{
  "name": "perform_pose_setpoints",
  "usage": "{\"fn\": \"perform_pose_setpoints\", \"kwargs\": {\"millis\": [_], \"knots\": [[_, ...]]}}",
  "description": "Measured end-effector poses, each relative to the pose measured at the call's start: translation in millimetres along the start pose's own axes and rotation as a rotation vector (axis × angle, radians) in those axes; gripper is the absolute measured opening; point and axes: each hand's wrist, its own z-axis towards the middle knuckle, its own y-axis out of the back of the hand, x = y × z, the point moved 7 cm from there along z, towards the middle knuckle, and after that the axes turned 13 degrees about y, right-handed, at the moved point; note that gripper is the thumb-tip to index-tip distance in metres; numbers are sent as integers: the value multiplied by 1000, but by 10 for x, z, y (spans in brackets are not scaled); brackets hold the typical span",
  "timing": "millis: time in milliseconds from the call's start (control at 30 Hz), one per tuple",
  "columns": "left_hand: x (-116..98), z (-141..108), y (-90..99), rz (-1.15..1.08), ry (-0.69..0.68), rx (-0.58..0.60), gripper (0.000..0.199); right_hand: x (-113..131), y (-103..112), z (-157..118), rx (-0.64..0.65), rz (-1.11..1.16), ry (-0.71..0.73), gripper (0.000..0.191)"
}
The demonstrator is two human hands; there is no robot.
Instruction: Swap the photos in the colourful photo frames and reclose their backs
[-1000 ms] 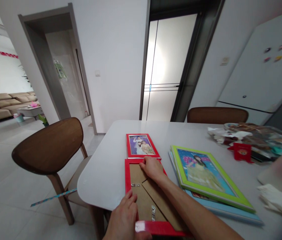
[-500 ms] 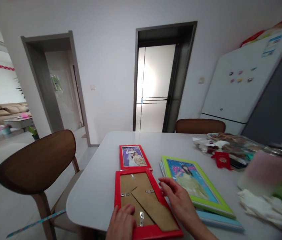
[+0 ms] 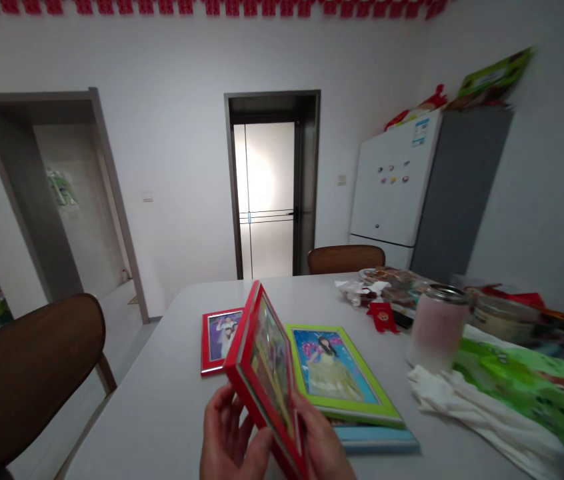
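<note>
A red picture frame (image 3: 267,373) is tilted up off the white table (image 3: 162,393), its glassy picture side turned to the right. My left hand (image 3: 235,437) grips its lower left edge, thumb toward the front. On the other side my right hand (image 3: 319,437) holds the right edge, partly hidden by the frame. Behind it lies a smaller red frame (image 3: 219,337) with a wedding photo, partly covered from view. To the right a green frame (image 3: 339,373) with a photo of a person in a pale dress rests on a light blue frame (image 3: 377,440).
At the right stand a pink jar (image 3: 437,327), a white cloth (image 3: 482,413) and a green package (image 3: 527,380). Farther back are a red paper item (image 3: 383,317) and plastic bags (image 3: 392,283). Brown chairs stand at the left (image 3: 37,373) and far side (image 3: 346,259).
The red frame, lying back side up before, is now lifted and turned on edge, held by both hands. The view has swung to the right.
</note>
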Motion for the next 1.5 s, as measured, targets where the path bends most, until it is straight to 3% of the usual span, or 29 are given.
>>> {"fn": "perform_pose_setpoints", "kwargs": {"millis": [100, 233, 367, 533, 733, 867, 1033, 1167, 1333, 1433, 1500], "knots": [[-110, 216, -200, -298, 95, 56, 75, 406, 474, 276, -56, -91, -44, 43], [112, 511, -677, -362, 188, 178, 71, 784, 1157, 669, -90, -542, 29, 44], [509, 706, -967, -150, 176, 134, 53, 789, 1645, 879, -135, -719, 58, 44], [758, 698, -1064, -26, 202, 118, 45, 681, 1994, 902, -175, -880, 68, 41], [704, 518, -1090, 79, 193, 130, 53, 683, 2043, 822, -115, -935, 74, 46], [667, 314, -1053, 217, 129, 151, 56, 714, 2010, 615, -70, -941, 56, 48], [772, 199, -1040, 416, 8, 190, 76, 710, 2003, 339, -55, -981, 88, 50], [826, 349, -1162, 539, -102, 211, 79, 665, 2043, 397, -47, -1022, 94, 54], [757, 689, -1328, 622, -124, 218, 77, 681, 2120, 778, -89, -1155, 68, 55], [723, 879, -1192, 676, -135, 262, 83, 747, 2119, 927, -95, -1207, 48, 55], [730, 1014, -931, 735, -131, 266, 85, 854, 2056, 926, -143, -1305, 98, 57]]}}
